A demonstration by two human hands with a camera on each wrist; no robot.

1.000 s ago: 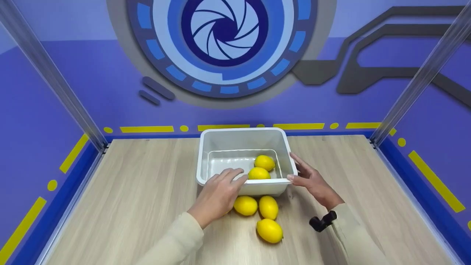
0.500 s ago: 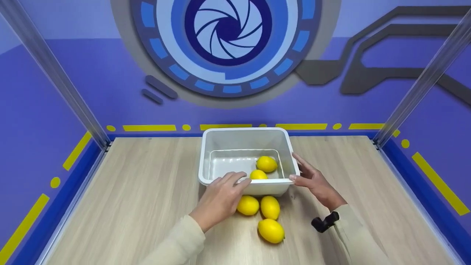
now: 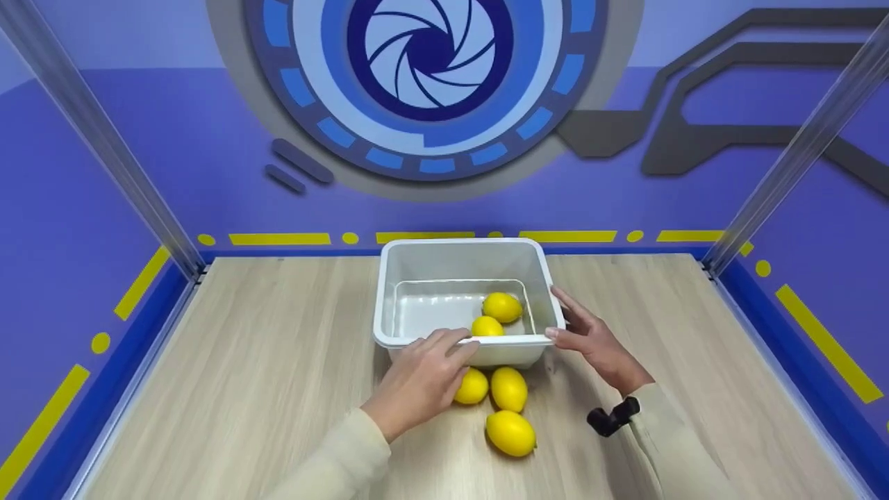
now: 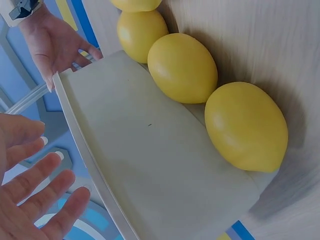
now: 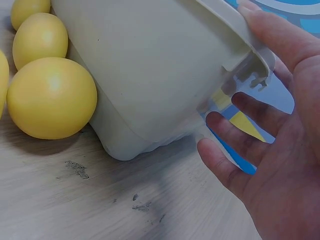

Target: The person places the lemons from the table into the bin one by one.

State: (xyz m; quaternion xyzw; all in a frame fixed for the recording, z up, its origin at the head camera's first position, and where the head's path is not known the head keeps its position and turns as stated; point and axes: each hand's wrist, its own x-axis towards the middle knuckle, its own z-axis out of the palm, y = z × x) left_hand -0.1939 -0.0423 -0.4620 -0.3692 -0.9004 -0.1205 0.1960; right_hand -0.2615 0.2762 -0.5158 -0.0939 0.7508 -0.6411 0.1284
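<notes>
A white plastic bin (image 3: 465, 352) stands on the table with two yellow lemons (image 3: 502, 307) inside near its right end. Several more lemons (image 3: 511, 433) lie on the wood close to its front wall; one is largely hidden behind my left hand (image 3: 420, 378). That hand hovers at the front rim, fingers spread and slightly bent, holding nothing, as the left wrist view shows. At the front right corner, my right hand (image 3: 601, 353) holds the bin's rim between thumb and index finger. Its other fingers (image 5: 225, 165) hang loosely curled beside the wall.
The wooden table (image 3: 278, 333) extends to both sides of the bin. Blue-purple printed panels (image 3: 173, 173) enclose it at the back and sides, with clear corner posts (image 3: 764, 187). A black wrist mount (image 3: 612, 417) sits at the right sleeve.
My left hand has come down a little toward me along the front rim, covering more of the nearest lemon. The front lemon inside the bin has shifted slightly. My right hand stays put.
</notes>
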